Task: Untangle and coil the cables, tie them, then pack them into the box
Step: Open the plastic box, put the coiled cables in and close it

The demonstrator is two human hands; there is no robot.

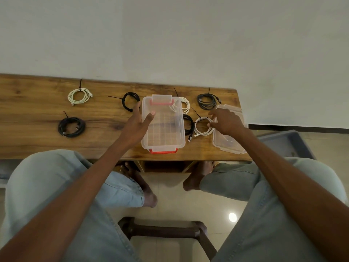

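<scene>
A clear plastic box (145, 129) with red latches stands open on the wooden table (37, 140). My left hand (136, 127) rests against its left wall, fingers straight. My right hand (225, 121) pinches a coiled white cable (200, 129) just right of the box. Several tied coils lie around: a white one (79, 95) at the far left, black ones (71, 127) (130, 100) (207, 101) (188, 124), and a white one (186, 104) behind the box's far right corner.
The clear lid (225, 142) lies at the table's right end, partly under my right hand. A wall runs behind the table. My knees and a chair (162, 231) sit below the near edge. A grey bin (285, 142) stands on the floor at right.
</scene>
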